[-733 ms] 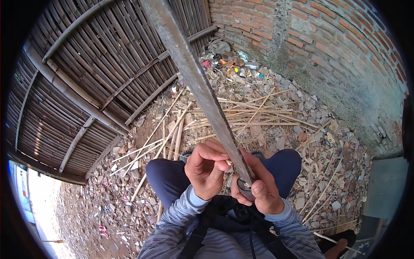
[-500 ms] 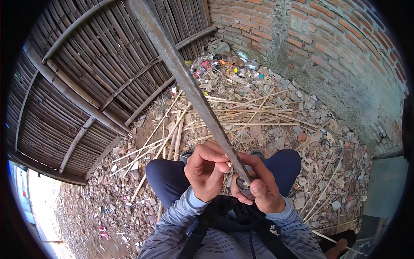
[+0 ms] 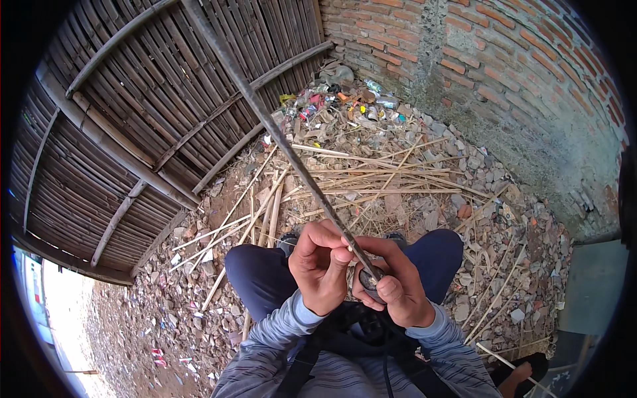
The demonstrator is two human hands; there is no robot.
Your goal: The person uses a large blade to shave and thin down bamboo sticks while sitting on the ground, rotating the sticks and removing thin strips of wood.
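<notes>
A long, flat, dark bamboo strip [image 3: 265,119] runs from the top of the view down to my hands, over my blue-trousered knees. My left hand [image 3: 320,268] pinches the strip's near end with thumb and fingers. My right hand [image 3: 391,286] grips the same end from the other side, together with a small dark round object [image 3: 366,277] that I cannot identify. Both hands touch each other around the strip.
A woven bamboo fence [image 3: 113,126] stands at left and a brick wall [image 3: 504,73] at right. Several split bamboo sticks [image 3: 358,179] lie on rubble ground ahead. A pile of colourful litter [image 3: 345,103] sits in the far corner.
The strip has turned edge-on, so it looks much thinner, and its far end has swung left. My hands stay at its near end.
</notes>
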